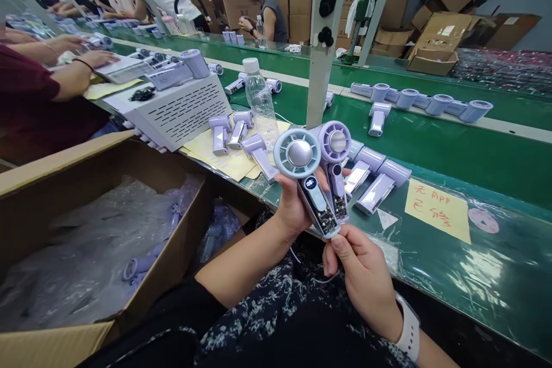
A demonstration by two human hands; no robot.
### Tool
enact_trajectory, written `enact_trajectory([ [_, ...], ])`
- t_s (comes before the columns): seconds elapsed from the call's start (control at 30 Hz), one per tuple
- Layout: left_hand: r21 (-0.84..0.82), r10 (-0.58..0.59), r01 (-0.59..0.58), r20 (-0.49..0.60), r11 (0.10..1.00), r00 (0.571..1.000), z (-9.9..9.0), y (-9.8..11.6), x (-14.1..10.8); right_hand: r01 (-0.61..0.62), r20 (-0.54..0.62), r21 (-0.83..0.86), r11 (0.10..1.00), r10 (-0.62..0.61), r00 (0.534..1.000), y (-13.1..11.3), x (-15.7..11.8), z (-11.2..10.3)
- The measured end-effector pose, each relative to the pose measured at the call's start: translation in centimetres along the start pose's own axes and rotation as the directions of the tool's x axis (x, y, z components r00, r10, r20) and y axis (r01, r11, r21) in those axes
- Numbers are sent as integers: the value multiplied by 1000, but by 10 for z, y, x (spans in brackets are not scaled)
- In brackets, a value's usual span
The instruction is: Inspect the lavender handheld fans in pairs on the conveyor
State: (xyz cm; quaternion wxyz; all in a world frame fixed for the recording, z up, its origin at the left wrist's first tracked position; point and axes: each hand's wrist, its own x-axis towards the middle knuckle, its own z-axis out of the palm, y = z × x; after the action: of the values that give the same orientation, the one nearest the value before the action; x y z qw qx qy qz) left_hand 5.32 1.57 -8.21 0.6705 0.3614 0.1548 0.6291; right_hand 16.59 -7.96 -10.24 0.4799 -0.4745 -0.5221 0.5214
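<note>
My left hand (293,210) is closed around two handheld fans, held side by side above the bench edge. The nearer is a light-blue handheld fan (318,200) with a silver disc at its centre, a lit round display and a see-through handle showing circuitry. Behind and to its right is a lilac handheld fan (338,179) of similar build. My right hand (361,261) pinches at the bottom end of the light-blue fan. A thin white cable (295,255) hangs below; whether it is plugged into the fan is hidden by my fingers.
Lilac fans (383,185) lie right of my hands, others near a clear bottle (262,104). A yellow note (439,210) lies on the green bench. A vented metal case (185,112) and an open carton (56,169) are left. Co-workers sit along the line.
</note>
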Motion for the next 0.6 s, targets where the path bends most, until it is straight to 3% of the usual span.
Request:
enact_trajectory([
  [0.2, -73, -111, 106, -70, 992, 991, -1, 8, 0, -29, 56, -12, 1000, 30, 998, 5, 7, 5],
  [0.33, -124, -160, 147, -97, 981, 982, -15, 11, 6, 36, 221, -207, 978, 11, 975, 1, 20, -6],
  [0.4, -122, -143, 128, -128, 984, 981, -26, 14, 11, 92, 192, -388, 917, -17, 981, -9, 39, -30],
  [0.47, -108, -117, 101, -152, 989, 981, -38, 18, 16, 85, 26, -597, 798, -86, 996, -24, 72, -65],
  [0.53, -106, -101, 86, -151, 991, 983, -50, 20, 19, 14, -142, -781, 624, -199, 970, -38, 119, -103],
  [0.6, -126, -118, 101, -130, 987, 985, -61, 18, 18, -31, -208, -836, 548, -264, 942, -47, 172, -133],
])
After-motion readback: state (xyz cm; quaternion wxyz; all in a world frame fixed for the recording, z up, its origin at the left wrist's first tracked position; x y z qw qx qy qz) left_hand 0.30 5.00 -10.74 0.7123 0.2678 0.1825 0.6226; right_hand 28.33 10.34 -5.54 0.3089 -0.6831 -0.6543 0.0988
